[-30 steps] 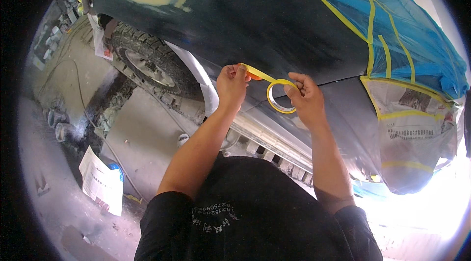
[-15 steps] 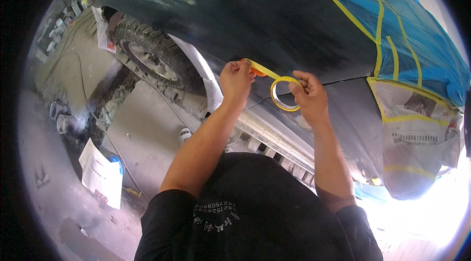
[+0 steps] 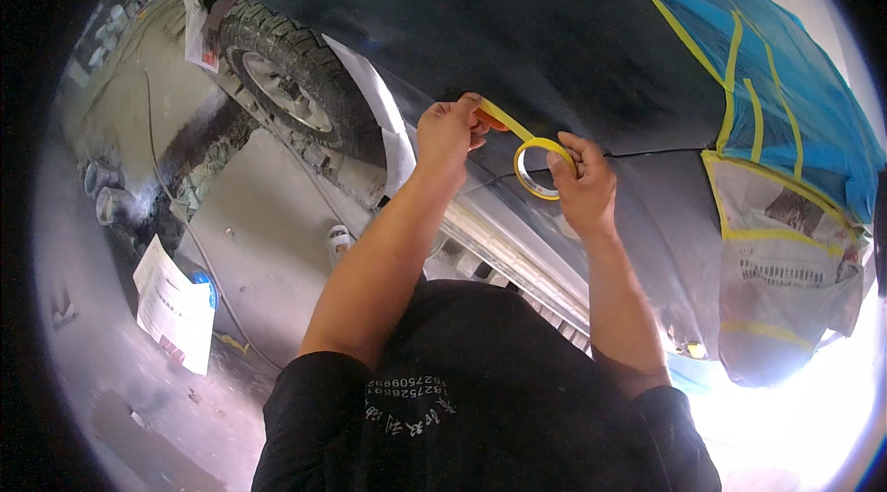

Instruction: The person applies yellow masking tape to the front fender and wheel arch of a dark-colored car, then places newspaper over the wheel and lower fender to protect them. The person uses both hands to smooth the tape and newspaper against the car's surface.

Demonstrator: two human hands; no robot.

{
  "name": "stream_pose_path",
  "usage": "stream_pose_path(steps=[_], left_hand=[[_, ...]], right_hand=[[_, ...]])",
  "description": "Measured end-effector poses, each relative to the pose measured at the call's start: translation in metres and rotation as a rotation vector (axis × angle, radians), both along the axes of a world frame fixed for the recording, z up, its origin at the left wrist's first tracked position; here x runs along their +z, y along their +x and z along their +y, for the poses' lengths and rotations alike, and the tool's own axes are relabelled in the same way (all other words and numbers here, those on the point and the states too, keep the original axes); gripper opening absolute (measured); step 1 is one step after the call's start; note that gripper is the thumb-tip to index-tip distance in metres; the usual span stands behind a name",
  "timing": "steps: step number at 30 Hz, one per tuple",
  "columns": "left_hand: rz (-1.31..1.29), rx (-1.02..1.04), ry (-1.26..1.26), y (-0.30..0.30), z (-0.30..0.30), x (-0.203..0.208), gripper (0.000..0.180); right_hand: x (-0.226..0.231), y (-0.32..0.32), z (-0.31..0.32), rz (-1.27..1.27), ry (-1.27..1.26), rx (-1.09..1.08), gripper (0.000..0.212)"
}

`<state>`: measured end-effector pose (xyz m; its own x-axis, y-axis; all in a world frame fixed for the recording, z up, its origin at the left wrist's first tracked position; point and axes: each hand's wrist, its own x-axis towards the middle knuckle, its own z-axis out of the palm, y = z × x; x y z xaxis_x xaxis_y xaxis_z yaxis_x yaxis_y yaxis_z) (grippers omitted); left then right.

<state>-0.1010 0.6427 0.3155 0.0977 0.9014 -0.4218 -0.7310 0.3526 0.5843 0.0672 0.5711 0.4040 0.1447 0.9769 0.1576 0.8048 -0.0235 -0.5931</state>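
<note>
A dark grey car body panel [image 3: 517,39] fills the space in front of my hands. My left hand [image 3: 445,139] is pinched on the free end of a yellow tape strip [image 3: 510,121], close to the panel. Just under the strip shows a small orange piece, probably a lamp [image 3: 490,122], partly covered by the tape and my fingers. From there the strip runs taut to a roll of yellow masking tape [image 3: 520,176], which my right hand [image 3: 588,182] grips by its right side, thumb in front. Whether the tape touches the panel is hard to tell.
Blue plastic film [image 3: 804,95] and printed paper [image 3: 767,275], edged with yellow tape, cover the car at right. A dusty wheel [image 3: 286,90] is at left. A hose [image 3: 176,206], a white sheet [image 3: 176,307] and several cans [image 3: 111,206] are on the floor.
The view has shifted slightly. Both hands sit a little higher in it, and the stretch of tape between them looks somewhat shorter. The grips are unchanged.
</note>
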Motion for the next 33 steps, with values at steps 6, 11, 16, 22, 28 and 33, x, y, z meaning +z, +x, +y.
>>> stream_pose_path(steps=[6, 11, 16, 22, 28, 33], left_hand=[[-0.077, -0.075, -0.033, -0.012, 0.003, -0.007, 0.024], [0.181, 0.011, 0.101, -0.009, -0.002, -0.011, 0.026], [0.281, 0.065, 0.231, 0.0, -0.003, -0.02, 0.022], [0.247, 0.031, 0.113, 0.001, -0.002, -0.005, 0.023], [0.289, 0.038, 0.158, 0.005, 0.004, -0.009, 0.024], [0.465, 0.092, 0.157, 0.01, 0.004, -0.008, 0.024]], right_hand=[[-0.009, 0.0, -0.001, -0.18, 0.105, 0.065, 0.038], [-0.013, 0.001, 0.001, -0.258, 0.131, 0.079, 0.04], [-0.012, -0.001, -0.001, -0.208, 0.067, 0.042, 0.042], [-0.009, -0.004, 0.001, -0.258, 0.095, 0.068, 0.042], [-0.013, 0.0, 0.001, -0.238, 0.124, 0.087, 0.042], [-0.014, 0.0, 0.002, -0.285, 0.129, 0.09, 0.042]])
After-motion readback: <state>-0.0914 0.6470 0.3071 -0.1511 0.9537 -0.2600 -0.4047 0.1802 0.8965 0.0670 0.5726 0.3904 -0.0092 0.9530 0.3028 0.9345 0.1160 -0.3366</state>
